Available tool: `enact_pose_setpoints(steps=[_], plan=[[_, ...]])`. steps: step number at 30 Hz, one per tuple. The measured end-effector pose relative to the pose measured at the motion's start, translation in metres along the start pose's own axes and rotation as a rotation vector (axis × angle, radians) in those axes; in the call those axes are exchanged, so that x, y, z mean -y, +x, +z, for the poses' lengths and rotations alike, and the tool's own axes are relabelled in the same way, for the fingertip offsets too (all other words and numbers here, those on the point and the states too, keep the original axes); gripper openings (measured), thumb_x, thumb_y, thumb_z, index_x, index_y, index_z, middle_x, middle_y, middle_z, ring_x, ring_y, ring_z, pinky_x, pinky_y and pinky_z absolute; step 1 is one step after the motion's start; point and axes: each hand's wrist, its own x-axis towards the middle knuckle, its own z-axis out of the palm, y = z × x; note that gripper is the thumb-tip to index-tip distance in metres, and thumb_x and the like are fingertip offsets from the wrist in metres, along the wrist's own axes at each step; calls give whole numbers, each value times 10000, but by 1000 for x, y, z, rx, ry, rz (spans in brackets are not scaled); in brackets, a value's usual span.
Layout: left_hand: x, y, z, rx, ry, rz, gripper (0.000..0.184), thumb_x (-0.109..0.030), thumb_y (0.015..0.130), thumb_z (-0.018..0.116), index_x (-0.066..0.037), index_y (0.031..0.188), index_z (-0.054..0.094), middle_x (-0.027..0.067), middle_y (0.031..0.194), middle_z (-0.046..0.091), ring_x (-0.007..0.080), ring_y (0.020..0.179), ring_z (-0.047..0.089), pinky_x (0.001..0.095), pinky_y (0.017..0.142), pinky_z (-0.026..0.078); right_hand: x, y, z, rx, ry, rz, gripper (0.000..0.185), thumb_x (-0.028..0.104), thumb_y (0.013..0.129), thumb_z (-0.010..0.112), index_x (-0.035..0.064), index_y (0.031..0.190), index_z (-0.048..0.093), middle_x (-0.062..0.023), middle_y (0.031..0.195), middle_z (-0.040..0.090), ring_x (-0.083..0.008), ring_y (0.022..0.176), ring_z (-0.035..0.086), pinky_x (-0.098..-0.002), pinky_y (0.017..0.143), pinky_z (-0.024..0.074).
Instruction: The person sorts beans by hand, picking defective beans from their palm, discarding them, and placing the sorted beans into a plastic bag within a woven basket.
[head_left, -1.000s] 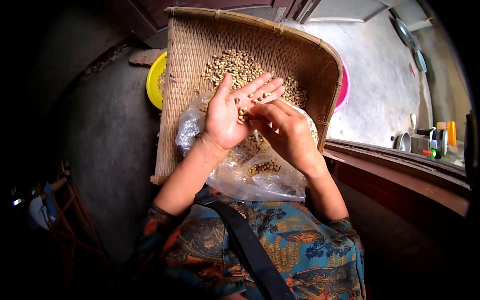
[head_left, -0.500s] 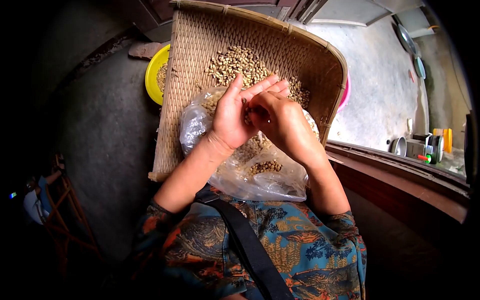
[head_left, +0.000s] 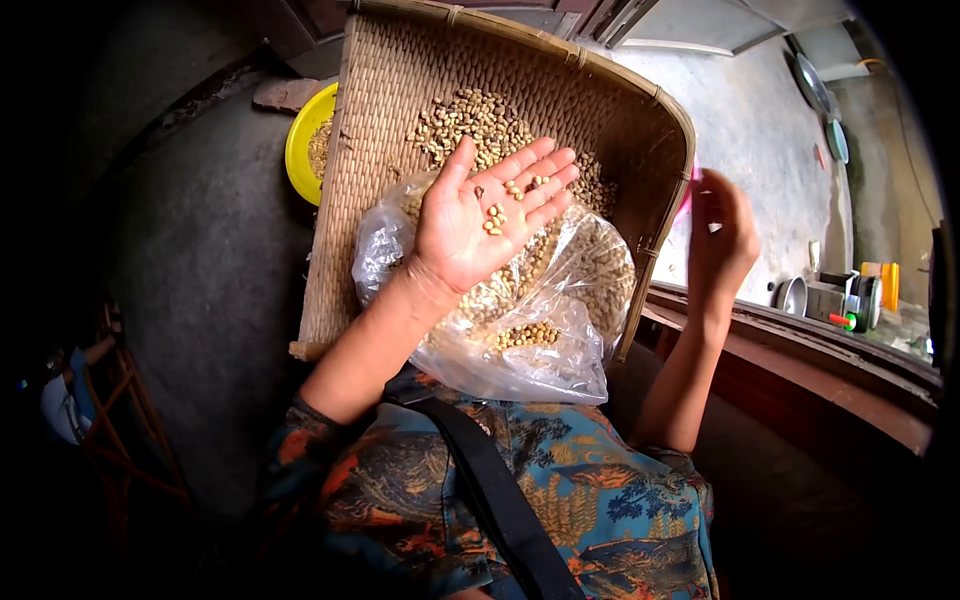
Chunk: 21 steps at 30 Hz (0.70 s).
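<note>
My left hand (head_left: 478,215) lies palm up with its fingers stretched out, above a clear plastic bag. Several small tan beans (head_left: 494,219) and one dark piece rest loose on its palm and fingers. The clear plastic bag (head_left: 570,375) holds many more pale beans and sits in the front of a woven bamboo basket (head_left: 385,90). Behind my left hand is a pile of beans (head_left: 470,120), tan and dark brown, in the basket. My right hand (head_left: 722,235) is past the basket's right rim, fingers curled into a pinch; what they hold, if anything, is hidden.
A yellow basin (head_left: 300,165) with beans stands left of the basket. Part of a pink basin (head_left: 684,208) shows beyond the right rim. A wooden sill (head_left: 800,370) runs along the right, with a metal bowl (head_left: 793,296) beyond. A wooden chair frame (head_left: 125,420) is at left.
My right hand has left my left palm and moved right, past the basket's rim. My left hand has stayed in place, its palm now uncovered with beans on it.
</note>
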Motion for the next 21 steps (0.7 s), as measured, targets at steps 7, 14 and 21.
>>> enact_pose_setpoints(steps=[7, 14, 21], plan=[[5, 1, 1, -14, 276, 64, 782, -563, 1021, 228, 73, 1473, 280, 262, 1521, 319, 351, 1436, 289, 469, 1209, 197, 105, -42, 31, 515, 547, -46, 241, -46, 803, 719, 10, 1029, 656, -106, 891, 675, -190, 770, 675, -292, 642, 529], [12, 0, 4, -49, 392, 97, 787, -561, 1023, 216, 85, 1467, 282, 268, 1495, 359, 338, 1424, 318, 442, 1209, 205, 116, -38, 45, 507, 308, -179, 259, -1, 751, 692, 9, 996, 610, -180, 864, 639, -371, 774, 644, -423, 658, 525], [12, 1, -5, -56, 460, 97, 779, -545, 1027, 240, 99, 1465, 269, 265, 1491, 363, 326, 1427, 310, 440, 1209, 199, 115, -33, 57, 547, 178, -250, 178, 35, 757, 667, 1, 895, 558, -194, 813, 633, -389, 704, 637, -461, 613, 509]])
